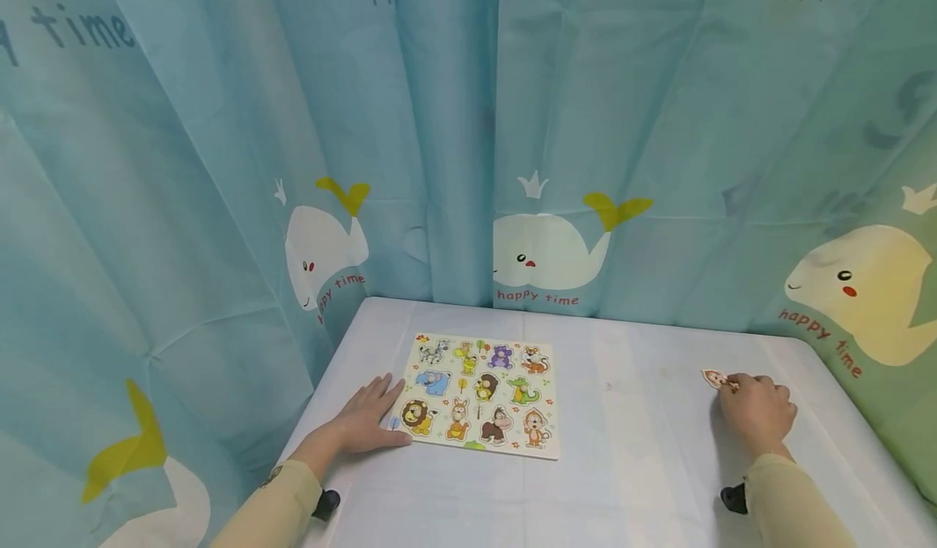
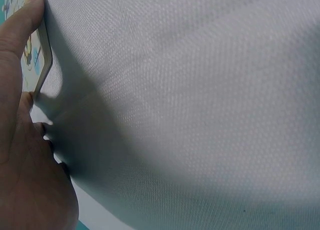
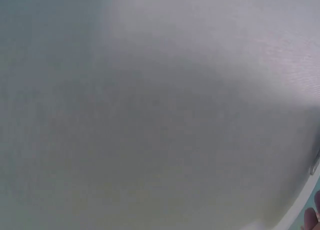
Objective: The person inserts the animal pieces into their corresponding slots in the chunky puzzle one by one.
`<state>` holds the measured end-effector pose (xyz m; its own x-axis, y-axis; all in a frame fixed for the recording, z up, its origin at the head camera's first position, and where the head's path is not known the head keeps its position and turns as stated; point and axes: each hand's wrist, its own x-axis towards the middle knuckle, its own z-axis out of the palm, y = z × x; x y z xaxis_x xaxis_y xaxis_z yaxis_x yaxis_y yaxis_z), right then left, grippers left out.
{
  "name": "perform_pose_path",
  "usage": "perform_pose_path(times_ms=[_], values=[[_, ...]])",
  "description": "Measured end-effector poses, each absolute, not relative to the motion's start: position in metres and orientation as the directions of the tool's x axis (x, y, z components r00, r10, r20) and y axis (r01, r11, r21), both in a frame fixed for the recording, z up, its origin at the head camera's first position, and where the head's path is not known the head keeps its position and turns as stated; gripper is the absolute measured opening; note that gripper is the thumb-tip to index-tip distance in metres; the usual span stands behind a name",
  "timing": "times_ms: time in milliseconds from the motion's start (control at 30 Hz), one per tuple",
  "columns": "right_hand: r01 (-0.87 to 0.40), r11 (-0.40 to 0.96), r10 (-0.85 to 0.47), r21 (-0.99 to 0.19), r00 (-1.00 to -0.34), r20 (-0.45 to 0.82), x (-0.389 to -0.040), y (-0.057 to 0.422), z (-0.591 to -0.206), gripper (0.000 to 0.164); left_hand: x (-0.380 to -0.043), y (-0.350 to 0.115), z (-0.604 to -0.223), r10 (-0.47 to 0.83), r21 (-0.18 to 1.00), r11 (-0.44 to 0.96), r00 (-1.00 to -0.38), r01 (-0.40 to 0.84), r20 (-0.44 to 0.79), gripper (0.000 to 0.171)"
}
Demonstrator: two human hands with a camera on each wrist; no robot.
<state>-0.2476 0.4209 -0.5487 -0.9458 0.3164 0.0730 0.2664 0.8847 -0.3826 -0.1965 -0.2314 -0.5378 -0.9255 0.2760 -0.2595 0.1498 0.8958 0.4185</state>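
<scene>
A puzzle board point(image 1: 471, 442) with several colourful cartoon animals lies on the table, left of centre. At its left edge rests my left hand point(image 1: 369, 419), fingers stretched along the side and thumb at the near corner. The left wrist view shows the thumb point(image 2: 22, 28) over the board's edge point(image 2: 46, 60). Well to the right of the board, my right hand point(image 1: 759, 411) pinches a small flat animal puzzle piece point(image 1: 712, 378), brown and white, between thumb and fingertips. The fingers hide part of that piece. Only a few fingertips point(image 3: 310, 219) show in the right wrist view's lower corner.
A pale cloth covers the table point(image 1: 622, 418). Behind and to the sides hangs a blue curtain point(image 1: 454, 125) printed with whales, close to the table's far edge. Each forearm has a black device at the wrist, such as the one by the right sleeve point(image 1: 794, 503).
</scene>
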Motion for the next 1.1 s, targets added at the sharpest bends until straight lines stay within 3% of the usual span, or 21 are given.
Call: perform_pose_path(times_ms=[300,1100], values=[[0.290,0.883,0.321,-0.369,-0.947,0.023,-0.251,0.421,-0.542,0.032,-0.195,-0.230,-0.537,0.270,0.423,0.895,-0.926,0.140,-0.264,0.106],[0.280,0.891,0.315,-0.358,-0.948,0.042,-0.255,0.416,-0.534,0.024,-0.193,-0.230,-0.533,0.275,0.427,0.892,-0.928,0.149,-0.252,0.106]])
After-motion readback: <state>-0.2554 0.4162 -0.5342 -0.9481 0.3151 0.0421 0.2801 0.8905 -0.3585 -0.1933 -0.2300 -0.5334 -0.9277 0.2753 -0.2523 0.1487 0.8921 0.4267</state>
